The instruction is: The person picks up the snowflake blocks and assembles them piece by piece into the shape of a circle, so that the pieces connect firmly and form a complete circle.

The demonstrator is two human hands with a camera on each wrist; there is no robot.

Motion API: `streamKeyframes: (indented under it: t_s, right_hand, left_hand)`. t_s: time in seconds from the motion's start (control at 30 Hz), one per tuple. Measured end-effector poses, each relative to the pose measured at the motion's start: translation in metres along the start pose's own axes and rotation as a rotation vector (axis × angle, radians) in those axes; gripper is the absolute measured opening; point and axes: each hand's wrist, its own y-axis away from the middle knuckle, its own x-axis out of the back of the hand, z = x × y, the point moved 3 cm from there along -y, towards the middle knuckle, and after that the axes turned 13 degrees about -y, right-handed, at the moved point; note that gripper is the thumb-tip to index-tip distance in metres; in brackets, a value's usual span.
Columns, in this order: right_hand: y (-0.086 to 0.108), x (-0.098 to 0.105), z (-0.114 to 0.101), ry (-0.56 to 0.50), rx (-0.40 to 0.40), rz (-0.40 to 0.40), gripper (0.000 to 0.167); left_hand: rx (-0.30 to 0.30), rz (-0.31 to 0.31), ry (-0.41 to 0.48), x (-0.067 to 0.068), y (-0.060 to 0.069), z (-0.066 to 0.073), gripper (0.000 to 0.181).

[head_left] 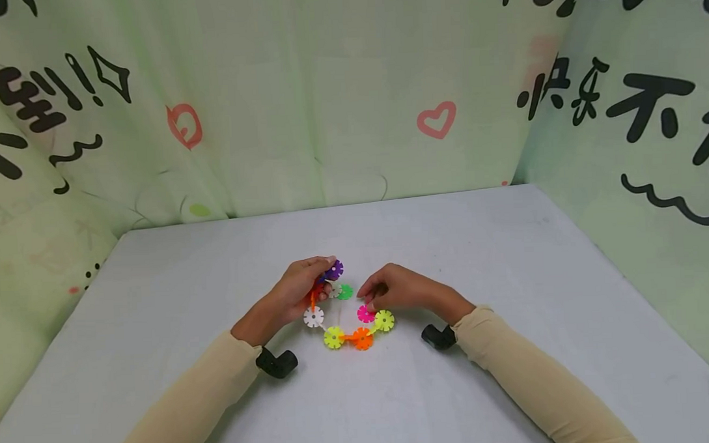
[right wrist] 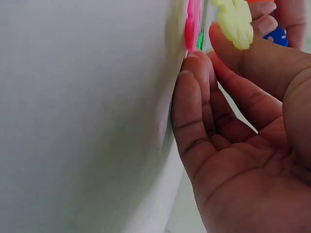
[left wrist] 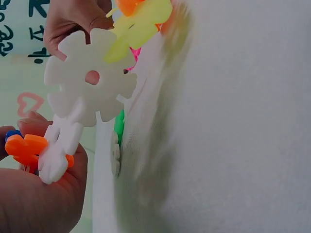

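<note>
Possibly, in the head view, a joint could slip apart if the hands pull unevenly: the disc chain (head_left: pixel 362 339) curves between them at mid-table, the left hand (head_left: pixel 299 288) curled round its far end, pinching a purple disc (head_left: pixel 335 270). From the left wrist, its notched discs look flat, holed, white and yellow. From the right wrist, the right hand (right wrist: pixel 238 131) bends half closed beside a pink disc (right wrist: pixel 193 26); any grip is unclear.

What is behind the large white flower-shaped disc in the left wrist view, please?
Parts of the right hand, a pink disc and a green disc show past the white disc; whatever it fully covers cannot be seen.
</note>
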Motion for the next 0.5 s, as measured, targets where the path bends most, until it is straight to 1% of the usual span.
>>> streamKeyframes:
  t_s: [0.1,0.27,0.5]
  right_hand:
    - [0.0019,-0.0035,-0.0028,0.024,-0.008,-0.009,0.024]
    - [0.0042,-0.0059,-0.003,0.076,0.015,-0.024,0.027]
    - [0.0044,-0.0089,-0.0031,0.116,0.033,-0.038,0.02]
  left_hand:
    - [-0.001,0.0,0.003,0.0003,0.0005,0.0002,0.032]
    - [-0.004,-0.007,-0.012,-0.0025,0.0029,0.0004,0.031]
    - [0.005,-0.029,-0.043,-0.0062,0.0027,-0.0031,0.032]
